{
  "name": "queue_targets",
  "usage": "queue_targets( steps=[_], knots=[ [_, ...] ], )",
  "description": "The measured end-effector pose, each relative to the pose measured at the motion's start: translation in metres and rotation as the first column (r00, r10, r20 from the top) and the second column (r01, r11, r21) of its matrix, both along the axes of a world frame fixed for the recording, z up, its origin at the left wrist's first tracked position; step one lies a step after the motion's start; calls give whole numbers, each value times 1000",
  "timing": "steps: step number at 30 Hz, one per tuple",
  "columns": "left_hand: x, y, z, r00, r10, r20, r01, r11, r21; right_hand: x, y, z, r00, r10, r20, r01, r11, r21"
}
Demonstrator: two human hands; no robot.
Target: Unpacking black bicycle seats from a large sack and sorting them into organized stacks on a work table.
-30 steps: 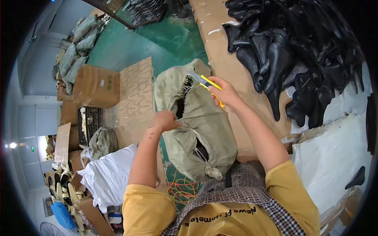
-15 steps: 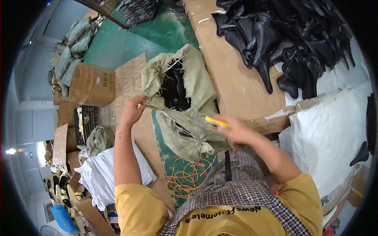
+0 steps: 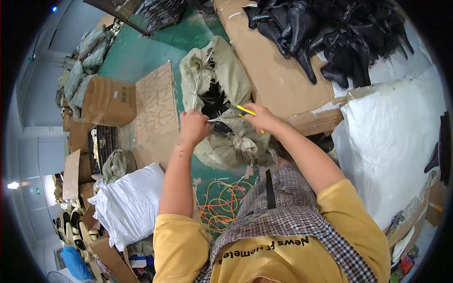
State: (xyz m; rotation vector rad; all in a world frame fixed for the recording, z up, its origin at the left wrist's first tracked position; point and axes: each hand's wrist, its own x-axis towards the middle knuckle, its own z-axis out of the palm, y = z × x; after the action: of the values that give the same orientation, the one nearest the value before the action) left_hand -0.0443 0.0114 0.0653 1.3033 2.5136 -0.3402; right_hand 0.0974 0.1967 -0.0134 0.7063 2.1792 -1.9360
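A greenish woven sack (image 3: 230, 70) lies on the green floor in front of me. Through its torn, frayed opening, black contents (image 3: 214, 100) show. The sack's near end is gathered into a knot (image 3: 244, 143). At the opening's left edge, my left hand (image 3: 194, 127) is closed on a pale strap (image 3: 213, 120) that runs along the sack. My right hand (image 3: 262, 118) grips a yellow-and-black utility knife (image 3: 246, 111), its dark blade pointing left over the opening. Between the hands, part of the sack's edge is hidden.
Black bicycle saddle covers or similar moulded pieces (image 3: 302, 33) are heaped on a cardboard-covered table (image 3: 269, 66) at the right. Coloured cords (image 3: 222, 205) lie tangled near my apron. To the left are a white sack (image 3: 132, 203), a cardboard box (image 3: 111, 101) and flat cardboard (image 3: 155, 101).
My left hand has moved right and is nearer the right hand. The knife has shifted up and left over the opening. The view has also moved a little.
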Motion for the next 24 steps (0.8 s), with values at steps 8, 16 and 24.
queue_targets(
  steps=[8,16,24],
  knots=[
    [17,-71,-18,991,63,115,-104,911,398,125,-51,45,995,103,0,-102,992,69],
    [31,-22,-3,992,82,97,-113,914,389,30,-28,53,996,29,-86,-30,1000,-6],
    [27,-77,19,980,176,97,-195,948,251,152,-47,35,984,167,70,-154,976,-156]
  ],
)
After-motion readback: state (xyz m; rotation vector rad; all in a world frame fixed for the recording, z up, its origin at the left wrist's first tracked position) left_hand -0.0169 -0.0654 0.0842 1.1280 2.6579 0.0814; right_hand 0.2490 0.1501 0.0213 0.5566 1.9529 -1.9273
